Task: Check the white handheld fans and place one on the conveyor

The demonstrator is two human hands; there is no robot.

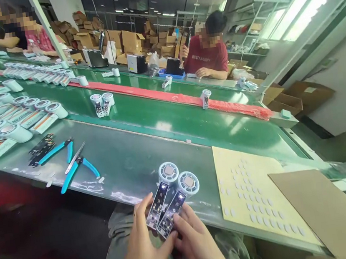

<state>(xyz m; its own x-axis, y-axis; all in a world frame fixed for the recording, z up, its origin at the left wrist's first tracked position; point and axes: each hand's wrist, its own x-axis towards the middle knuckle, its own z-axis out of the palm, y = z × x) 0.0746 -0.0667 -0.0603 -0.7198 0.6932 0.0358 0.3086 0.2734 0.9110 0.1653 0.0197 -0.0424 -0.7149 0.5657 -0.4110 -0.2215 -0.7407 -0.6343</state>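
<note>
My left hand (142, 251) and my right hand (199, 244) meet at the near edge of the green bench (132, 155), holding two small white fan units side by side. Each unit has a round fan head and a long circuit board with lit LEDs. The left unit (161, 189) rests against my left thumb and fingers. The right unit (177, 202) is pinched by my right fingers at its lower end. Both fan heads point away from me, over the bench.
Two blue-handled cutters (76, 166) and loose boards lie to the left. A cream sticker sheet (253, 195) and cardboard (328, 211) lie to the right. More fan units (102, 102) stand on the conveyor belt. One person sits across the belt; another is at far left.
</note>
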